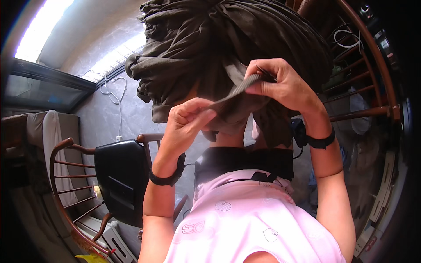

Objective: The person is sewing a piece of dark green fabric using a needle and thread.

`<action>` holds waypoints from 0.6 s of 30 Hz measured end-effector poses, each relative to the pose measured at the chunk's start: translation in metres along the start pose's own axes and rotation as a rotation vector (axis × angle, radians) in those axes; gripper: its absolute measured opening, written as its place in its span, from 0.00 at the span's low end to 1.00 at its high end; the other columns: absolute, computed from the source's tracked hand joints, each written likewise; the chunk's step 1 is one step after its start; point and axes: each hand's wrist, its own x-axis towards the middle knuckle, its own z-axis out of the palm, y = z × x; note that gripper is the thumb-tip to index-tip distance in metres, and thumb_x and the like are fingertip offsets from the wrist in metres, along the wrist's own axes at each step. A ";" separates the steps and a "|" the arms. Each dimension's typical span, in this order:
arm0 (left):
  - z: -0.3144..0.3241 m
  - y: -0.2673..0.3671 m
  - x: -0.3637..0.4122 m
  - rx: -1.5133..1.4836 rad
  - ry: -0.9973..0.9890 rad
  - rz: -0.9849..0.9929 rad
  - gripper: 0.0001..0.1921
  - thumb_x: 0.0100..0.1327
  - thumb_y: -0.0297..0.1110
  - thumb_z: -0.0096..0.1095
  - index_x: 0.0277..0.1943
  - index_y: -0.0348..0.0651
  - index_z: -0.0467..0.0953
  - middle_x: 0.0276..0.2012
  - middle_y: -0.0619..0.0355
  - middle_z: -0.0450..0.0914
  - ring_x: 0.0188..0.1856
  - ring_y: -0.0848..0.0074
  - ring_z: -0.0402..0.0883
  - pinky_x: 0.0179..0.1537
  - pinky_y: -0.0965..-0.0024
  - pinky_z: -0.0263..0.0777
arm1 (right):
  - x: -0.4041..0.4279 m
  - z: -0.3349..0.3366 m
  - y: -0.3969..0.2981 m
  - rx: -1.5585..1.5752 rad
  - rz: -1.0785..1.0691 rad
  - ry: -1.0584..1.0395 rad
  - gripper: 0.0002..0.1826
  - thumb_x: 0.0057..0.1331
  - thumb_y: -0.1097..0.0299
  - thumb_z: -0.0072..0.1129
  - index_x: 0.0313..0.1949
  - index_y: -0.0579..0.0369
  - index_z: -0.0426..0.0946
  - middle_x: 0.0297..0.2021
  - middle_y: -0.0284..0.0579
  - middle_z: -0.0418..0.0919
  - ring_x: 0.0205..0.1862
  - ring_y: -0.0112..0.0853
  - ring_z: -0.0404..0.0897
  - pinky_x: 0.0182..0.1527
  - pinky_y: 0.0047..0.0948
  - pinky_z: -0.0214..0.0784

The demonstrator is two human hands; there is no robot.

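My left hand (189,120) pinches one end of a ribbed fabric band (235,93) between thumb and fingers. At its other end, my right hand (279,80) grips the band, so it runs slanting up between the two hands. A small, dark, pointed object (266,74) shows within the right hand's fingers; I cannot tell what it is. Just beyond the hands rises a large bundle of dark olive-brown garments (184,52), gathered in many folds. A paler grey strip of cloth (236,73) hangs beside the right hand. Part of the bundle is hidden behind the hands.
A wooden chair with a black seat (120,182) stands to my left, with a white plastic stool (105,236) below it. On the right is a wooden rail frame (358,113) with a white cable (347,38) on it. Another white cable (113,93) trails across the grey floor (95,118).
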 end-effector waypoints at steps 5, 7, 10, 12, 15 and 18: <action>0.013 0.000 0.005 -0.070 0.010 0.397 0.02 0.60 0.21 0.65 0.34 0.37 0.79 0.46 0.54 0.81 0.44 0.82 0.76 0.46 0.78 0.69 | 0.024 0.012 0.032 -0.087 0.022 0.051 0.09 0.64 0.68 0.61 0.31 0.61 0.76 0.23 0.31 0.74 0.30 0.16 0.69 0.34 0.21 0.64; 0.022 -0.001 0.007 -0.256 -0.045 0.328 0.02 0.59 0.20 0.65 0.34 0.37 0.79 0.49 0.52 0.79 0.48 0.78 0.76 0.50 0.75 0.68 | 0.029 0.027 0.049 -0.167 0.072 0.085 0.07 0.63 0.69 0.62 0.31 0.59 0.77 0.24 0.31 0.74 0.31 0.16 0.68 0.34 0.20 0.64; 0.017 -0.006 0.006 -0.461 -0.119 0.249 0.03 0.60 0.19 0.63 0.37 0.35 0.80 0.53 0.49 0.77 0.52 0.75 0.77 0.52 0.72 0.70 | 0.026 0.038 0.051 -0.219 0.028 0.115 0.09 0.60 0.69 0.65 0.38 0.58 0.80 0.29 0.33 0.78 0.31 0.17 0.70 0.34 0.21 0.65; 0.022 -0.002 0.003 -0.493 0.033 0.159 0.08 0.62 0.17 0.59 0.43 0.34 0.80 0.52 0.50 0.77 0.52 0.75 0.77 0.52 0.73 0.74 | 0.012 0.032 0.036 0.079 -0.013 0.203 0.14 0.59 0.68 0.67 0.44 0.58 0.80 0.34 0.34 0.78 0.31 0.17 0.69 0.34 0.20 0.65; 0.022 -0.008 0.002 -0.351 0.042 0.250 0.14 0.64 0.14 0.51 0.50 0.32 0.78 0.52 0.51 0.76 0.52 0.74 0.78 0.52 0.73 0.77 | -0.005 0.041 0.020 0.039 -0.143 0.210 0.19 0.56 0.68 0.71 0.47 0.58 0.80 0.37 0.36 0.78 0.32 0.17 0.70 0.32 0.17 0.63; 0.027 -0.007 0.000 -0.176 0.025 0.311 0.15 0.64 0.12 0.48 0.51 0.31 0.77 0.53 0.52 0.75 0.53 0.75 0.78 0.54 0.71 0.76 | -0.006 0.055 0.013 -0.317 -0.403 0.301 0.16 0.54 0.73 0.72 0.43 0.56 0.82 0.34 0.38 0.77 0.29 0.21 0.73 0.30 0.17 0.64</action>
